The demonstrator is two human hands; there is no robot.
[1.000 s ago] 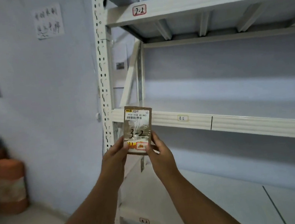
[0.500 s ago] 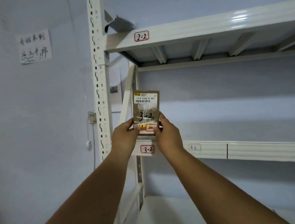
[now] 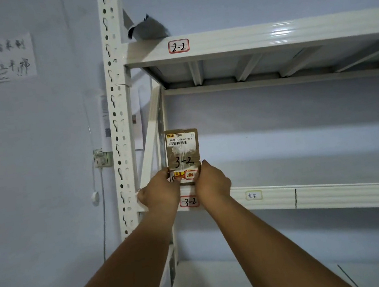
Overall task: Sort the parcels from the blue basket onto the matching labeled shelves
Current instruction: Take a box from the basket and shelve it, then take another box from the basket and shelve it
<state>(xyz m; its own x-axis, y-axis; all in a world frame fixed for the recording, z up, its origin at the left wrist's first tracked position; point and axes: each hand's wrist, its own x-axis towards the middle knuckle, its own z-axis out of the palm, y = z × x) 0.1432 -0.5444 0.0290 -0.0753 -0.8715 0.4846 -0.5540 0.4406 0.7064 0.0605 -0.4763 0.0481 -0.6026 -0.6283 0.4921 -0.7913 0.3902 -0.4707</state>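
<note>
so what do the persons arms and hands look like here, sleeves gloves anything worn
Both forearms are bare as far as the frame shows: no sleeves come into view. The left hand and right hand wear no gloves, and no watch, bracelet or ring is visible on the sides facing the camera. No markings show on either arm.

We see one parcel (image 3: pixel 183 156) – a small flat brown packet with a white barcode label on top and "3-2" written by hand in black. It stands upright, just above the front edge of the shelf (image 3: pixel 333 193) with the red-framed tag "3-2" (image 3: pixel 189 201) – a white metal shelf.
</note>
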